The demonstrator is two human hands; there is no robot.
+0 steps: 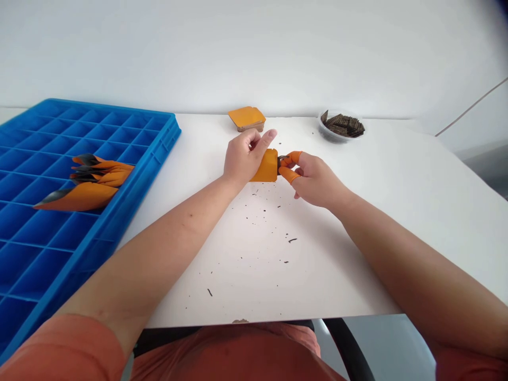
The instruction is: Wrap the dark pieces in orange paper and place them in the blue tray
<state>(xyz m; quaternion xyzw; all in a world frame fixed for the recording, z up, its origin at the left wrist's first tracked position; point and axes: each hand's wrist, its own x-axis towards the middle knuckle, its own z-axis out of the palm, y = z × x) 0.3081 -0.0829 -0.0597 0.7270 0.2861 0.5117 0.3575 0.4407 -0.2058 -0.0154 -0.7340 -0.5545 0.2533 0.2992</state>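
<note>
My left hand point(248, 154) is closed on a small orange pouch point(266, 167), its thumb raised above it. The pouch lies level over the white table with its right edge toward my right hand. My right hand point(309, 174), with orange finger cots point(289, 173) on the thumb and index finger, pinches a small dark brown piece point(280, 164) right at that edge. I cannot tell how far the piece reaches inside the pouch. Behind my left hand stands a stack of flat orange pouches point(246, 117).
A clear bowl point(342, 139) of dark brown flat pieces point(343, 126) stands at the back right. On the left, a blue compartment tray point(156, 164) holds several opened orange pouches point(89, 197). Dark crumbs point(292, 241) are scattered across the white table point(337, 275), near its front edge too.
</note>
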